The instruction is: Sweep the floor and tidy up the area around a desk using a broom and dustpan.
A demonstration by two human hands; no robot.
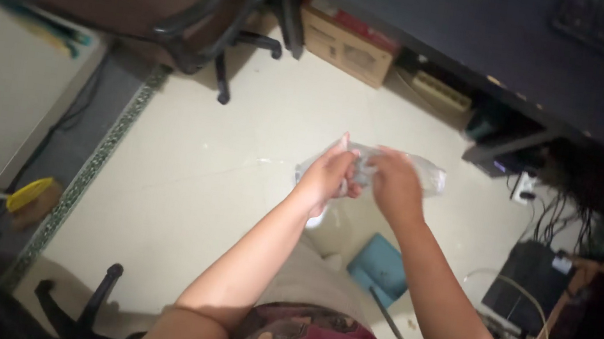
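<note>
Left hand [326,174], right hand [397,184] gripping clear plastic bag [427,175], contents blurred, fingertips hidden

We count two hands, a left hand [329,173] and a right hand [396,187], and between them one clear plastic bag [427,175]. On the floor [199,171] we see one blue dustpan [380,267] with one dark handle [392,325]. One office chair [206,14] stands at the top, and one chair base [80,315] shows at the lower left. We find one cardboard box [346,50], one dark bench [456,26], one yellow broom head [29,194], and one black box [526,284] among cables.
</note>
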